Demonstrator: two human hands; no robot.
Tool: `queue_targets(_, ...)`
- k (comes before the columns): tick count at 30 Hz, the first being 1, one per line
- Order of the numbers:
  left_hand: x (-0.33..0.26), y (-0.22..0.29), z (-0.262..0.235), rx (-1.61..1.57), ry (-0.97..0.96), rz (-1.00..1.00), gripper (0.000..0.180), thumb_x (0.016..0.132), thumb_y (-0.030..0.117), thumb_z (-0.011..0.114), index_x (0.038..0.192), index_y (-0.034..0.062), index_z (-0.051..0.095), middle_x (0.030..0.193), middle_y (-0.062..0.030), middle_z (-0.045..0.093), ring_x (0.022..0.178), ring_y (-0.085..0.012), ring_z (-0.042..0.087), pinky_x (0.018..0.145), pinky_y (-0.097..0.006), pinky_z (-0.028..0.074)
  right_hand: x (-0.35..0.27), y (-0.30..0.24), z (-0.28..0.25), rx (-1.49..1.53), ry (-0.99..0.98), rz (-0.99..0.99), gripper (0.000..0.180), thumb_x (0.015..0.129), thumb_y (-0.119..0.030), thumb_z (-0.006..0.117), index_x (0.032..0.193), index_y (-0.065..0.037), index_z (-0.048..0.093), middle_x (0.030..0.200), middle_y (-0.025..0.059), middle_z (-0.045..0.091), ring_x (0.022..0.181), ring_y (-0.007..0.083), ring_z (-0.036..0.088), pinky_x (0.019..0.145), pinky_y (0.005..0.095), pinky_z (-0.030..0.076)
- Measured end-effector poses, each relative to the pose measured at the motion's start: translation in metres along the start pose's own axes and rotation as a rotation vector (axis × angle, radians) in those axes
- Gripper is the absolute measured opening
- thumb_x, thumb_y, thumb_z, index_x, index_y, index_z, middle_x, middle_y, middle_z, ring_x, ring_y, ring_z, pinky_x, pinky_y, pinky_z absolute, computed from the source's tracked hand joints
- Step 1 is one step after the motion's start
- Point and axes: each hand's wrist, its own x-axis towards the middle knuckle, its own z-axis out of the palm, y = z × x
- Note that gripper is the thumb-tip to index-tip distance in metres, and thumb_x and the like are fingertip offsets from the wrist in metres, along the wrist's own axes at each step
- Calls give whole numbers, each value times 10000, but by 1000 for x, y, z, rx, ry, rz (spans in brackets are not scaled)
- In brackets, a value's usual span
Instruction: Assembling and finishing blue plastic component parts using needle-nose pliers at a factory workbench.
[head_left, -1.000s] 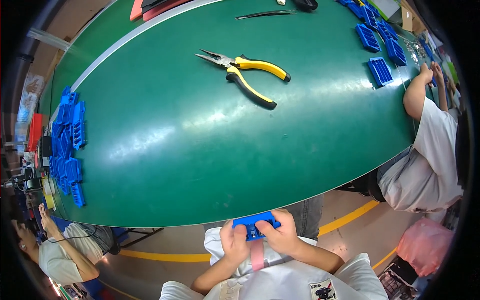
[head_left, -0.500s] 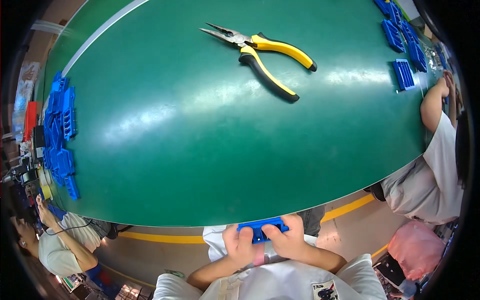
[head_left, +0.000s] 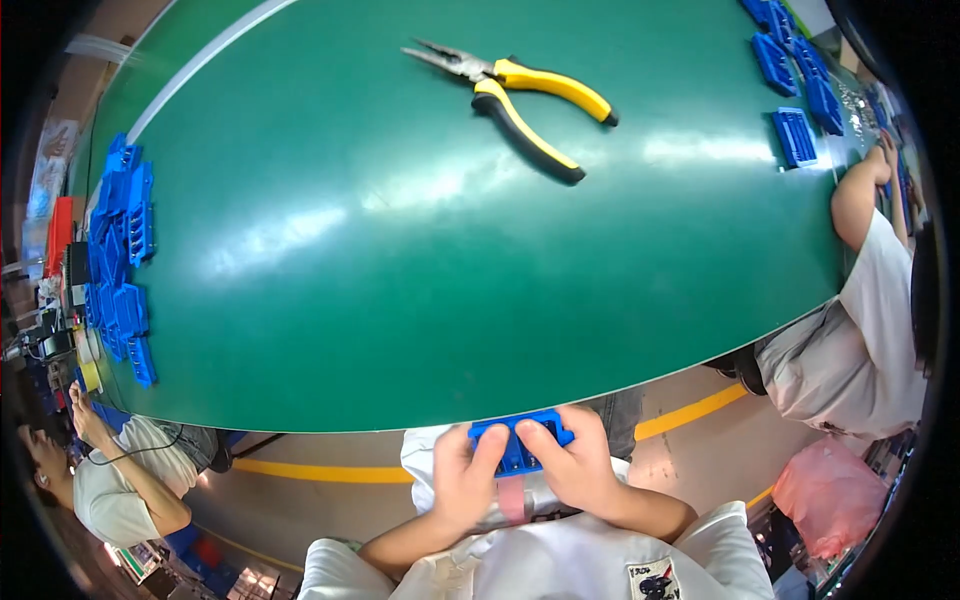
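On the smooth green tabletop (head_left: 450, 330), long-nosed metal pliers with curved yellow-and-black handles (head_left: 483, 71) lie toward the far side, between a heap of blue slotted plastic trays (head_left: 114, 250) at the left and a cluster of blue oblong plastic trays (head_left: 775, 64) at the far right. A single blue rectangular plastic tray (head_left: 795, 138) lies just nearer than that cluster. At the tabletop's near edge, a blue compartmented plastic holder (head_left: 513, 456) is between the left hand (head_left: 465, 482) and right hand (head_left: 580, 466).

I count one pair of pliers (head_left: 482, 72), one held blue part (head_left: 514, 458), at least five more (head_left: 795, 138) at right, a pile (head_left: 112, 250) past counting at left, two co-workers (head_left: 840, 370).
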Motion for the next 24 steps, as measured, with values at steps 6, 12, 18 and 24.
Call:
queue_targets(6,1,17,-36,202,-200,188,307,730,-95,755,1025,-53,680,1060,-168,668,968,-224,653,854,-339,519,-6,32,-31,72,-112,-321,554,838,-311,735,1238,16,535,1203,155,584,1078,243,597,846,351,499)
queue_targets(12,14,-30,0,-178,-77,172,331,729,-118,752,966,-15,545,993,-127,658,885,-213,684,795,-332,567,-4,55,-27,111,-146,-353,743,787,-339,788,1355,10,458,1304,157,514,1211,282,505,993,391,415)
queue_targets(18,34,-52,-7,113,100,193,365,720,-18,800,1040,-16,624,956,-65,673,831,-148,661,746,-277,539,23,56,0,210,-76,-319,471,769,-232,805,1121,13,611,1043,82,641,948,158,602,824,300,479)
queue_targets(24,22,-34,-24,-26,146,325,765,682,212,884,1271,-7,447,1279,-131,510,1137,-231,550,927,-372,472,36,67,0,109,29,-527,448,751,-286,836,1035,10,656,969,66,665,889,160,615,782,310,486)
